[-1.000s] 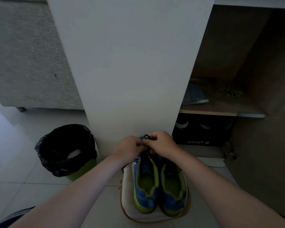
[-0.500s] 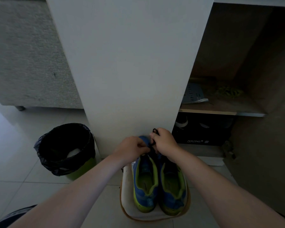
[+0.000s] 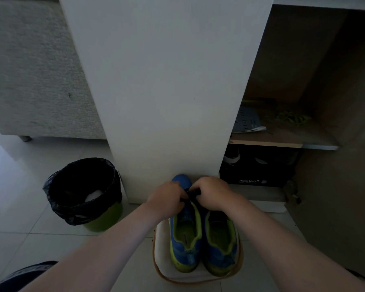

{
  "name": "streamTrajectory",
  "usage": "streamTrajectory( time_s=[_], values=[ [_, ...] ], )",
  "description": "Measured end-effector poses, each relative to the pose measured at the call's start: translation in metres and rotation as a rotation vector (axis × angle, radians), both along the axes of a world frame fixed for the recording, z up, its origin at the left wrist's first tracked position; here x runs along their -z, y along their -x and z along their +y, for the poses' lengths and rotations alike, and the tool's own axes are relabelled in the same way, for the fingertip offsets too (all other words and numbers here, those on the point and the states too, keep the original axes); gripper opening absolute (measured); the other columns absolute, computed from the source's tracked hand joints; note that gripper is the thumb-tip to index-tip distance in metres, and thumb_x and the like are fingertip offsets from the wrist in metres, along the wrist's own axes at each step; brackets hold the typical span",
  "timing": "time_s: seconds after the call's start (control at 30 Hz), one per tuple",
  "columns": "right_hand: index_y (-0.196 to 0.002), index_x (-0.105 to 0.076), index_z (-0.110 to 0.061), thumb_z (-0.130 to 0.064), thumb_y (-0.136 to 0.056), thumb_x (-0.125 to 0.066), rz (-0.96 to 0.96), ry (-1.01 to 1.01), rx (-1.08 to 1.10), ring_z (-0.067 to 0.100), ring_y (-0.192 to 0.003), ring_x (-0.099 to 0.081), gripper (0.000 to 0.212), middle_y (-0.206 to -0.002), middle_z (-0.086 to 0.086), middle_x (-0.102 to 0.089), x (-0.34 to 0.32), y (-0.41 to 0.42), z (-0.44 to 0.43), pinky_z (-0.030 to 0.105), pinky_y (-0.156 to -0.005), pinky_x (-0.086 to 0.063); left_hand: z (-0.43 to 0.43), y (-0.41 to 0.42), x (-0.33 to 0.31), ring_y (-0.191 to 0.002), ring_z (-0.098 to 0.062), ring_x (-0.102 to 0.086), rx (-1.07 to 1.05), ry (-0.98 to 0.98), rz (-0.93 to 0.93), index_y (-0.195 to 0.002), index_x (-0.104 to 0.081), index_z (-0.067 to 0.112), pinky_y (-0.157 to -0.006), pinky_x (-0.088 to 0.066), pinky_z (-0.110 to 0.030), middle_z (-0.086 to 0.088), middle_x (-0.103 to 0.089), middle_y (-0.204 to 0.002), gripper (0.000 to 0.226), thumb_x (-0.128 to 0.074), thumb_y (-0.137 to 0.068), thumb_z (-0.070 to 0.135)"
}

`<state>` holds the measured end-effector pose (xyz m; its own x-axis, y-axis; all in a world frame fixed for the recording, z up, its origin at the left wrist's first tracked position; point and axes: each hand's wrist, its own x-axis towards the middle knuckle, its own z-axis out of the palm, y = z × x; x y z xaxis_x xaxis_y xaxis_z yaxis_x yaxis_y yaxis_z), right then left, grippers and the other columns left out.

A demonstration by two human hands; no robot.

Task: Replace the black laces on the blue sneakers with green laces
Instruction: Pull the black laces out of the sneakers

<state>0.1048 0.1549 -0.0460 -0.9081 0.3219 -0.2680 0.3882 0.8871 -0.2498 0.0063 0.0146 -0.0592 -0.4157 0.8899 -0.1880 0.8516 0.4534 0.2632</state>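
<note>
A: Entry, left to right?
B: Lined bin [image 3: 82,192] on the floor. Left hand [image 3: 167,197] and right hand [image 3: 211,194], fingers curled, both pinch the black lace [image 3: 191,191] over the left blue sneaker [image 3: 185,234]; right sneaker [image 3: 221,239] touches alongside, both on a white pad [image 3: 162,256].
A: And the green laces [image 3: 293,118]?
B: On the shelf [image 3: 282,138], far right, well apart.

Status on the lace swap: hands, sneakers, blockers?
Grip: left hand, right hand both pinch black lace on blue sneakers. Green laces untouched on shelf. Nothing blocking.
</note>
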Motion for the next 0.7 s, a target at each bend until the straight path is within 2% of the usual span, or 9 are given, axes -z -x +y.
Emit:
streamTrajectory(
  time_s=[0.1,0.2,0.3,0.4,0.53,0.6,0.67,0.7],
  values=[
    [-0.105,-0.076,-0.033,-0.017,-0.091,-0.059,-0.053,-0.054,-0.050,0.023,-0.097,-0.065,0.026,-0.105,-0.002,-0.071,0.008,0.000,-0.005,0.031,-0.069,-0.050,0.001,-0.001,0.006,-0.094,-0.025,-0.062,-0.011,0.011,0.043,-0.108,-0.072,0.034,-0.068,-0.050,-0.034,-0.001,-0.062,-0.103,0.027,-0.050,-0.093,0.032],
    [-0.089,-0.078,-0.026,-0.028,-0.092,-0.061,-0.027,-0.050,0.020,0.020,-0.089,-0.064,0.016,-0.093,-0.002,-0.072,0.010,0.001,-0.002,0.035,-0.073,-0.049,0.003,-0.001,0.012,-0.095,-0.026,-0.063,-0.022,-0.004,0.037,-0.110,-0.073,0.031,-0.068,-0.048,-0.032,-0.003,-0.064,-0.104,0.027,-0.052,-0.093,0.031],
    [-0.083,-0.076,-0.018,-0.033,-0.094,-0.061,-0.017,0.067,0.057,0.020,-0.080,-0.064,0.023,-0.086,0.003,-0.072,0.011,0.002,-0.001,0.036,-0.067,-0.053,0.006,-0.002,0.015,-0.098,-0.027,-0.062,-0.035,-0.040,0.036,-0.108,-0.074,0.027,-0.070,-0.047,-0.032,-0.006,-0.065,-0.106,0.025,-0.054,-0.092,0.029],
    [-0.083,-0.074,-0.015,-0.035,-0.094,-0.059,-0.016,0.088,0.057,0.022,-0.080,-0.065,0.027,-0.086,0.005,-0.071,0.013,0.001,-0.005,0.040,-0.070,-0.057,0.009,-0.005,0.017,-0.100,-0.028,-0.061,-0.067,-0.039,0.055,-0.108,-0.072,0.019,-0.074,-0.048,-0.034,-0.009,-0.061,-0.110,0.024,-0.053,-0.094,0.026],
    [-0.069,-0.063,-0.017,-0.055,-0.087,-0.055,-0.017,0.084,0.113,0.019,-0.062,-0.056,0.042,-0.068,0.003,-0.061,0.009,0.001,-0.010,0.032,-0.056,-0.042,0.009,-0.004,0.019,-0.097,-0.030,-0.058,-0.096,-0.070,-0.038,-0.104,-0.060,0.011,-0.076,-0.045,-0.038,-0.011,-0.054,-0.110,0.015,-0.049,-0.094,0.016],
    [-0.070,-0.062,-0.019,-0.050,-0.083,-0.061,-0.030,0.084,0.109,0.019,-0.066,-0.059,0.034,-0.070,0.003,-0.062,0.008,0.001,-0.010,0.031,-0.056,-0.040,0.008,-0.002,0.017,-0.089,-0.029,-0.058,-0.173,-0.126,-0.129,-0.093,-0.050,0.013,-0.067,-0.040,-0.035,-0.011,-0.054,-0.099,0.002,-0.049,-0.094,0.012],
    [-0.076,-0.067,-0.014,-0.041,-0.083,-0.064,-0.047,0.096,0.111,0.022,-0.073,-0.063,0.028,-0.075,0.005,-0.064,0.008,-0.001,-0.010,0.030,-0.057,-0.041,0.006,0.003,0.016,-0.081,-0.025,-0.056,-0.273,-0.163,-0.216,-0.094,-0.047,0.011,-0.063,-0.038,-0.034,-0.011,-0.056,-0.092,0.007,-0.052,-0.093,0.007],
    [-0.082,-0.070,-0.012,-0.038,-0.082,-0.064,-0.045,0.106,0.116,0.023,-0.078,-0.064,0.027,-0.080,0.006,-0.065,0.009,-0.001,-0.009,0.030,-0.059,-0.043,0.004,0.006,0.015,-0.082,-0.025,-0.057,-0.292,-0.169,-0.253,-0.098,-0.048,0.009,-0.063,-0.039,-0.036,-0.013,-0.059,-0.095,0.011,-0.055,-0.091,0.004]
  ],
)
